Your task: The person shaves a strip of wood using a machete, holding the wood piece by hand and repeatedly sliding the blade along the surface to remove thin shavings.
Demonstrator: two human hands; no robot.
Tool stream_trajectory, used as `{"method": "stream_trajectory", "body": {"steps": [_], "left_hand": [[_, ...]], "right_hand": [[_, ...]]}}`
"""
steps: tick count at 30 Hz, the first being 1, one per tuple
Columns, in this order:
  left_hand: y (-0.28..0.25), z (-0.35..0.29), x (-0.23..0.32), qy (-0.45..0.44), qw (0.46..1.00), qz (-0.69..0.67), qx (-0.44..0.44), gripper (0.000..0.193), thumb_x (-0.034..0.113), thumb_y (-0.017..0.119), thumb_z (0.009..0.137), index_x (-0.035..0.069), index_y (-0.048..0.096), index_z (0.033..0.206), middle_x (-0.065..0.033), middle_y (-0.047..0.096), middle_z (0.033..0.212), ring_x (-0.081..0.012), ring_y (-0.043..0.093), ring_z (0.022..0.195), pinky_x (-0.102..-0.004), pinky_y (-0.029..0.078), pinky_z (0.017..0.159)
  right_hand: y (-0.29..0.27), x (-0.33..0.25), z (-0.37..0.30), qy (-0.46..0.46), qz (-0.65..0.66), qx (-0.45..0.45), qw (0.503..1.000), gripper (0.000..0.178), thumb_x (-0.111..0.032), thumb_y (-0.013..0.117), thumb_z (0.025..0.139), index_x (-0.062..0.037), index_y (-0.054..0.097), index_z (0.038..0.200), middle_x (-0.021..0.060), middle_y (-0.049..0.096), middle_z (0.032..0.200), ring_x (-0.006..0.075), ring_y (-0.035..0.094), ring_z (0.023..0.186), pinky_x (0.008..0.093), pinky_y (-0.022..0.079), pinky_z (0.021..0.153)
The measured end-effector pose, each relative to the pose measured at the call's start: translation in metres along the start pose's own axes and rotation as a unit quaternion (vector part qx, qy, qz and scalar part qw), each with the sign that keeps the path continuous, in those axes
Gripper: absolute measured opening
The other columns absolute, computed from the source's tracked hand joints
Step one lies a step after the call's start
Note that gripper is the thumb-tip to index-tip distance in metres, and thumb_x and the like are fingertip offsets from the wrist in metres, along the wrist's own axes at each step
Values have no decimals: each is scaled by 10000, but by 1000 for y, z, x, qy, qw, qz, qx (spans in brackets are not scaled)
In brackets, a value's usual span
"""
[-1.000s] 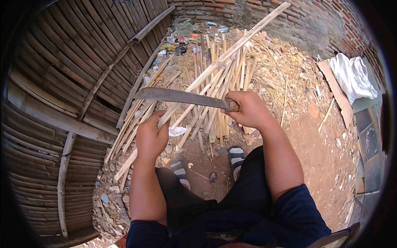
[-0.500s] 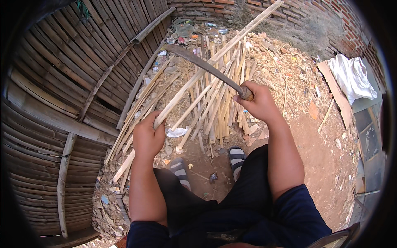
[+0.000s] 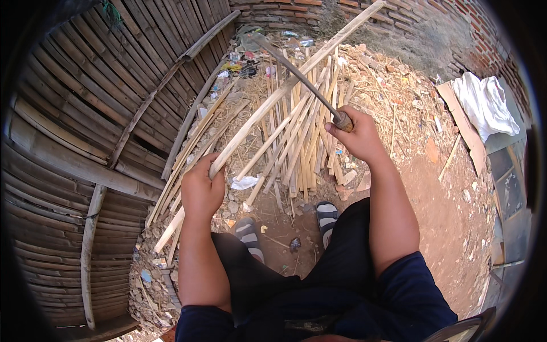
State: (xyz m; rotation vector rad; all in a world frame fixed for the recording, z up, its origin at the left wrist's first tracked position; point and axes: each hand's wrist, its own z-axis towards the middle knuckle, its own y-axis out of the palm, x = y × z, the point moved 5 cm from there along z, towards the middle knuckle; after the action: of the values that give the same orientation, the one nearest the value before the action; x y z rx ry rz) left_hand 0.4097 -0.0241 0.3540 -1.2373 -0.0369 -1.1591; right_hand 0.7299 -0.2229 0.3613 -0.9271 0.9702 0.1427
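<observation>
My left hand is closed around the lower part of a long pale bamboo strip. The strip slants up and away to the right, and its near end sticks out below my wrist. In my right hand is the wooden handle of a machete. Its dark blade points up and left, crossing the strip about halfway along; whether the two touch I cannot tell. Below them on the ground lies a pile of pale strips.
A bamboo-slat wall stands close on the left, with more strips lying along its foot. A brick wall closes off the back. At the right, a white sack lies by a cardboard sheet. Rubble and litter cover the ground.
The machete has turned, its tip swinging up and right so the blade shows more edge-on. My right hand has shifted slightly. The strip has barely moved in my left hand.
</observation>
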Motion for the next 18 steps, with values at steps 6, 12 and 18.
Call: {"method": "stream_trajectory", "body": {"steps": [6, 12, 18], "left_hand": [[1, 1, 6, -1, 1000, -16, -5, 287, 129, 734, 907, 71, 780, 1184, -229, 768, 921, -424, 756, 865, -455, 586, 761], [2, -3, 4, 2, 1000, 13, 6, 302, 103, 728, 880, 78, 783, 1176, -226, 765, 912, -420, 753, 873, -462, 584, 770], [-3, 0, 5, -1, 1000, 19, 5, 260, 109, 748, 906, 89, 788, 1163, -218, 764, 902, -412, 751, 857, -459, 583, 763]], "right_hand": [[12, -10, -8, -74, -3, -38, 996, 299, -274, 893, 900, -45, 714, 974, 63, 617, 715, 187, 594, 667, 367, 489, 655], [38, -38, -19, -199, -104, -100, 969, 327, -292, 889, 867, -49, 734, 1020, 172, 684, 784, 368, 673, 747, 444, 524, 699], [9, -15, -5, -52, -53, -31, 997, 347, -325, 874, 907, -37, 731, 1037, 148, 691, 780, 308, 672, 727, 423, 525, 710]]}}
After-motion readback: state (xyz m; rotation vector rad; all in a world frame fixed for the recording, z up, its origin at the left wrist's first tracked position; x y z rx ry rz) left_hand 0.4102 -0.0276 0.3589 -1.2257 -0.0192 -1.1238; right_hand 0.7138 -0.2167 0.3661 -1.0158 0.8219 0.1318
